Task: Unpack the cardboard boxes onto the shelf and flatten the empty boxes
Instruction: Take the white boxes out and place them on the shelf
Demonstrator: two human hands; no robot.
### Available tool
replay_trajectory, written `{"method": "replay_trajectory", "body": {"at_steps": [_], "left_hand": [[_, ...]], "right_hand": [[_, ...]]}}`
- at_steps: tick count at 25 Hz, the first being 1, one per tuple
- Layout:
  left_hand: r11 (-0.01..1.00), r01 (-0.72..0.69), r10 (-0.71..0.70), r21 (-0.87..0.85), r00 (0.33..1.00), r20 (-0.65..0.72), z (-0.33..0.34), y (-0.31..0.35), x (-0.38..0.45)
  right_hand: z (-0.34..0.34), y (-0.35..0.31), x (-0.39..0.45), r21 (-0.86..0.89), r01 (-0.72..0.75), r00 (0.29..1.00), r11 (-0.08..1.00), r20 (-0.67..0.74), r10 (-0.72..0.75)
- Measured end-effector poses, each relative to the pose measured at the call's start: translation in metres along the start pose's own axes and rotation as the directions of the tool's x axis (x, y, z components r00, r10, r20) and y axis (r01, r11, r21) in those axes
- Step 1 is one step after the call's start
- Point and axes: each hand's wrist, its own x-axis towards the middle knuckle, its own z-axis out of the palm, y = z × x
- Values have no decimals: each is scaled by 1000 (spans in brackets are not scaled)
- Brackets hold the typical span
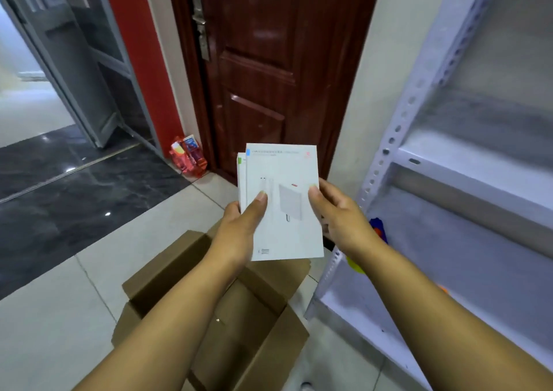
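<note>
We are holding a small stack of flat white product boxes (284, 202) up in front of us, above the open cardboard box (209, 310) that is sitting on the tiled floor (59, 316). Our left hand (242, 226) is gripping the stack's left edge with the thumb pressing on the printed front, and our right hand (338, 214) is pinching the right edge, thumb on the front and the other fingers going behind. At least two boxes are showing, the rear one peeking out at the left. We judge that we are in the unpacking step, carrying items from carton to shelf. The white metal shelf (466, 163) is standing just to our right, so the next move is calling for swinging the stack rightward and setting it on a shelf board. Whether the carton is holding more, we cannot tell, since our arms are hiding much of its inside.
</note>
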Motion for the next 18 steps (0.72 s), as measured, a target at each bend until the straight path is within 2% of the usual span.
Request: {"method": "replay_trajectory", "body": {"at_steps": [4,9,15,18], "left_hand": [[999,-25,29,-46,997,69,18,3,-10],[995,-69,83,-71,971,224,60,16,-19],[987,-154,154,-32,898,411,132,44,-39],[981,-193,172,-1,876,450,177,49,-47]], "right_hand": [[-17,3,-44,-39,-12,1000,999,-28,11],[-46,-11,-92,-111,92,990,990,-92,-103],[-97,-28,-130,-102,147,932,984,-318,-172],[-130,-38,-152,-122,179,880,976,-423,-214]]}}
